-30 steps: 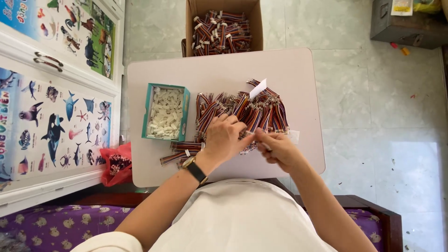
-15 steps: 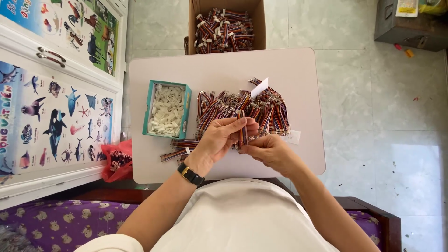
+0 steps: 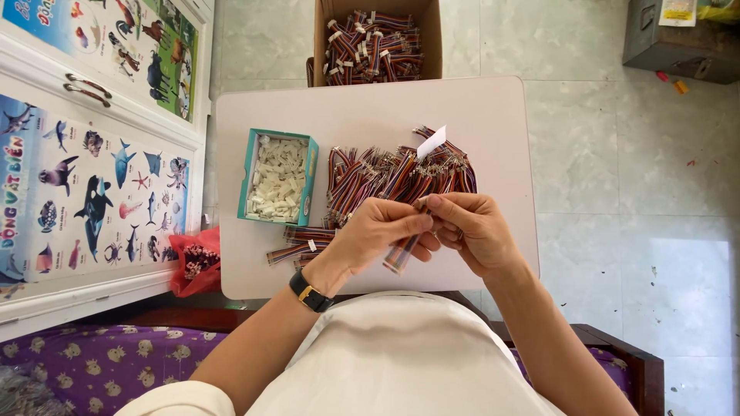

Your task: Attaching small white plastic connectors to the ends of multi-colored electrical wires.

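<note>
My left hand (image 3: 383, 233) and my right hand (image 3: 470, 229) meet just above the near edge of the small white rectangular table (image 3: 493, 115), fingertips together. Between them I pinch a short bundle of striped multicoloured ribbon wire (image 3: 401, 254): my left thumb and fingers are closed on its upper part, my right fingers are curled shut on its top end, and its lower end hangs free, tilted down toward my lap. A black wristwatch with a gold buckle (image 3: 310, 293) sits on my left wrist, just off the table's near edge.

On the table, right behind my hands, lies a wide heap of the same multicoloured wire bundles (image 3: 385, 173), with a small white paper slip (image 3: 431, 142) sticking up from its right part. A few finished-looking wire bundles (image 3: 297, 240) lie flat at the table's near-left part, just beside my left hand. To the left of the heap, still on the table, stands an open teal cardboard box filled with small white plastic connectors (image 3: 277, 177).

Beyond the table's far edge, on the floor, an open brown cardboard carton full of more wire bundles (image 3: 374, 42) touches the tabletop's line. A crumpled red plastic bag (image 3: 196, 262) sits beside the table's near-left corner, against a white cupboard with animal pictures (image 3: 85, 154).
</note>
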